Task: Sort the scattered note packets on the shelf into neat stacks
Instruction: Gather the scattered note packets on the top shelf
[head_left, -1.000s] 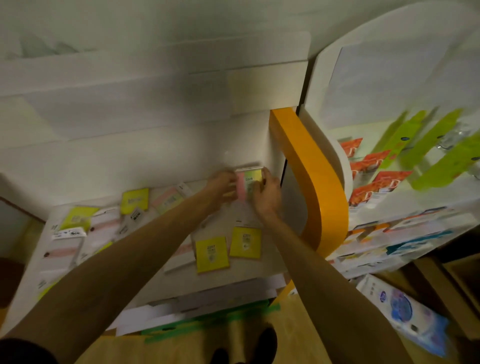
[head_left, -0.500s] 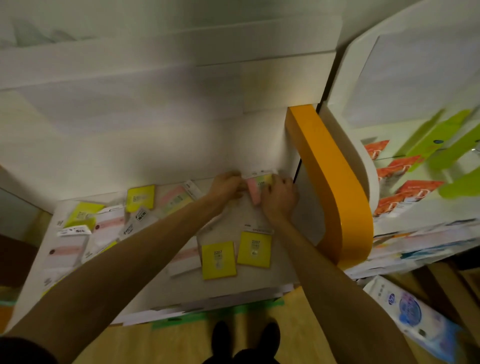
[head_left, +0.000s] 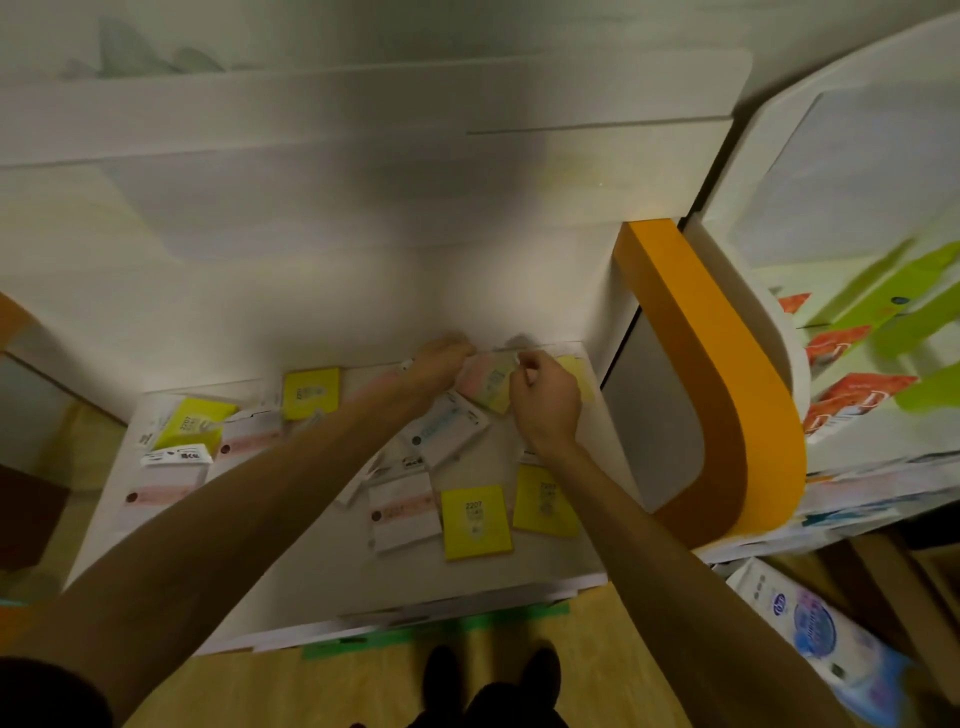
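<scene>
Hands are meeting at the back of the white shelf (head_left: 322, 587), toward one o'clock from its middle. The left hand (head_left: 439, 364) and the right hand (head_left: 545, 397) are both gripping one pink and yellow packet (head_left: 488, 383), the left at its nine o'clock edge and the right at its three o'clock edge, fingers curled round it; the packet is sitting tilted, and whether it is touching the shelf cannot be told. A pale yellow packet (head_left: 577, 371) is lying just beside the right hand at its two o'clock, near the back corner. A white packet with blue print (head_left: 449, 428) is lying under the held one, at its seven o'clock. Two yellow packets are lying side by side near the front edge, one (head_left: 475, 521) at six o'clock of the hands and the other (head_left: 545, 500) partly under the right wrist. A white packet with a pink band (head_left: 402, 512) is touching the first of these at its nine o'clock. More yellow packets are lying at the far nine o'clock side, one (head_left: 310, 392) against the back wall and one (head_left: 192, 423) tilted over white packets. An orange curved panel (head_left: 727, 395) is standing at three o'clock of the shelf.
</scene>
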